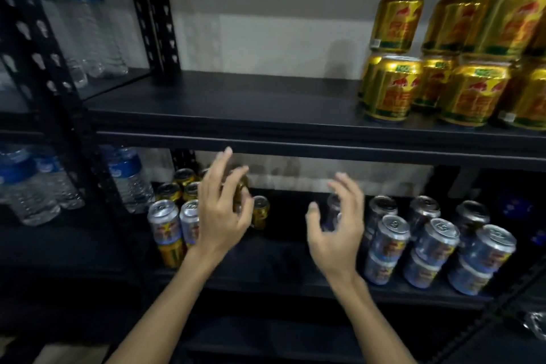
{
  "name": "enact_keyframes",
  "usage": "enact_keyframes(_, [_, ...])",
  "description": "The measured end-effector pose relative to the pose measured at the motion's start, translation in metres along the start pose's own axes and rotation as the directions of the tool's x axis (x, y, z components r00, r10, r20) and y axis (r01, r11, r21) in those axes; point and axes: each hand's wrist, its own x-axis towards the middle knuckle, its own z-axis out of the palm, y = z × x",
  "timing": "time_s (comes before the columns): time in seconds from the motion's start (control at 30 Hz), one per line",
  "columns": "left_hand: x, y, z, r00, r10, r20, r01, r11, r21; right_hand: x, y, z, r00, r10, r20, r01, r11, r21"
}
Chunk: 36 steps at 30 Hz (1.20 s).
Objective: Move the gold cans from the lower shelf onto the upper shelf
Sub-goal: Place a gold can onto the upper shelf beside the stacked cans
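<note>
Gold cans (pixel 389 89) stand stacked two high at the right end of the upper shelf (pixel 236 109). On the lower shelf (pixel 280 272) more gold cans (pixel 183 177) cluster at the back left, and a single one (pixel 260 212) stands just right of my left hand. My left hand (pixel 221 210) hovers in front of that cluster with fingers spread, partly hiding a gold can (pixel 241 186) behind its fingertips; it grips nothing. My right hand (pixel 336 227) is raised at mid-shelf with loosely curved fingers, in front of a dark can, and holds nothing.
Silver cans (pixel 434 245) stacked two high fill the lower shelf's right side, and two more (pixel 164 221) stand at the front left on gold ones. Water bottles (pixel 130 183) line the left rack on both levels. Black perforated uprights (pixel 150 9) frame the shelves.
</note>
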Motion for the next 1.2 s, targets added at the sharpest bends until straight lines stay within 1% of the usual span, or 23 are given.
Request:
enact_keyframes(0.03, [-0.018,-0.005,0.003,0.999,-0.028,0.030,0.028,1.000,0.002,-0.010,0.006,0.007,0.995,0.054,0.084,-0.055,0.998,0.013])
enact_keyframes(0.1, [-0.051,-0.018,0.010,0.976,-0.148,0.162,0.151,0.988,-0.010,-0.025,0.021,0.021,0.958,0.161,0.236,-0.168,0.986,0.012])
enact_keyframes(0.17, [-0.074,-0.028,0.013,0.914,-0.261,0.311,0.281,0.959,-0.021,-0.036,0.033,0.034,0.911,0.233,0.341,-0.248,0.969,-0.002])
enact_keyframes(0.2, [-0.080,-0.033,0.015,0.890,-0.285,0.356,0.310,0.950,-0.016,-0.039,0.038,0.040,0.888,0.257,0.381,-0.273,0.962,-0.014])
enact_keyframes(0.3, [-0.095,-0.043,0.026,0.839,-0.305,0.451,0.336,0.942,0.012,-0.045,0.050,0.056,0.843,0.303,0.444,-0.314,0.948,-0.051])
enact_keyframes(0.37, [-0.106,-0.049,0.035,0.797,-0.341,0.499,0.380,0.925,0.024,-0.049,0.058,0.066,0.813,0.344,0.469,-0.341,0.935,-0.095])
enact_keyframes(0.43, [-0.118,-0.057,0.046,0.737,-0.380,0.559,0.434,0.900,0.040,-0.052,0.067,0.077,0.752,0.408,0.518,-0.386,0.909,-0.155])
enact_keyframes(0.53, [-0.138,-0.069,0.059,0.610,-0.428,0.667,0.502,0.860,0.093,-0.056,0.081,0.093,0.647,0.466,0.603,-0.388,0.883,-0.266])
enact_keyframes(0.6, [-0.150,-0.076,0.065,0.555,-0.438,0.707,0.524,0.844,0.111,-0.059,0.090,0.104,0.587,0.492,0.642,-0.386,0.868,-0.313])
enact_keyframes(0.63, [-0.155,-0.081,0.069,0.543,-0.437,0.717,0.526,0.843,0.115,-0.059,0.095,0.109,0.556,0.511,0.656,-0.389,0.857,-0.338])
enact_keyframes(0.7, [-0.162,-0.087,0.075,0.540,-0.414,0.733,0.503,0.857,0.113,-0.060,0.104,0.118,0.510,0.545,0.666,-0.395,0.836,-0.381])
enact_keyframes(0.77, [-0.168,-0.092,0.080,0.538,-0.393,0.745,0.471,0.874,0.120,-0.060,0.111,0.125,0.479,0.566,0.671,-0.393,0.822,-0.413])
enact_keyframes(0.93, [-0.177,-0.099,0.088,0.547,-0.412,0.729,0.461,0.875,0.148,-0.056,0.127,0.144,0.407,0.586,0.700,-0.390,0.805,-0.447])
enact_keyframes(1.0, [-0.179,-0.099,0.090,0.556,-0.423,0.715,0.464,0.872,0.155,-0.058,0.133,0.152,0.391,0.604,0.695,-0.394,0.792,-0.466])
enact_keyframes(1.03, [-0.180,-0.100,0.091,0.566,-0.416,0.712,0.449,0.880,0.157,-0.059,0.135,0.155,0.394,0.611,0.687,-0.410,0.786,-0.464])
enact_keyframes(1.1, [-0.182,-0.101,0.092,0.588,-0.400,0.703,0.413,0.896,0.164,-0.062,0.140,0.161,0.431,0.595,0.679,-0.438,0.795,-0.419])
enact_keyframes(1.2, [-0.183,-0.102,0.093,0.594,-0.390,0.704,0.379,0.907,0.182,-0.061,0.146,0.169,0.480,0.568,0.669,-0.459,0.812,-0.360])
